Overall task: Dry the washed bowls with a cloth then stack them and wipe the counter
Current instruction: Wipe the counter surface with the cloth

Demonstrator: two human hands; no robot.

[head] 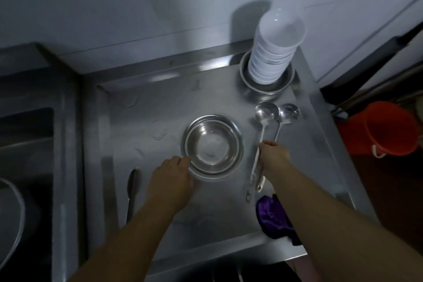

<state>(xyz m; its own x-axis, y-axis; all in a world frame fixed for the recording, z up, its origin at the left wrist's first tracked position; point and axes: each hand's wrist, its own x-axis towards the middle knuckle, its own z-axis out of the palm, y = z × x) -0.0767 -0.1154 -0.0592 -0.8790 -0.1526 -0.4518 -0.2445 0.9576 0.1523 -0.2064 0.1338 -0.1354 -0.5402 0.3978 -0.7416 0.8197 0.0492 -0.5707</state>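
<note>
Two nested steel bowls [212, 145] sit mid-desk [142, 121], likely set there as the start of a metal stack, apart from the tall stack of white bowls [272, 52] standing in a steel basin behind and to their right. The left hand [170, 179] touches the steel bowls' near-left rim, fingers hidden, so I cannot tell its grip. The right hand [273, 155], right of the bowls, clenches two ladles [266, 135] by their handles. The purple cloth [273, 218] lies unheld, near-right of the bowls.

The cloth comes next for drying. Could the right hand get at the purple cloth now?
Probably not straight away: the right hand grips the ladle handles, and its forearm lies over the purple cloth.
</note>
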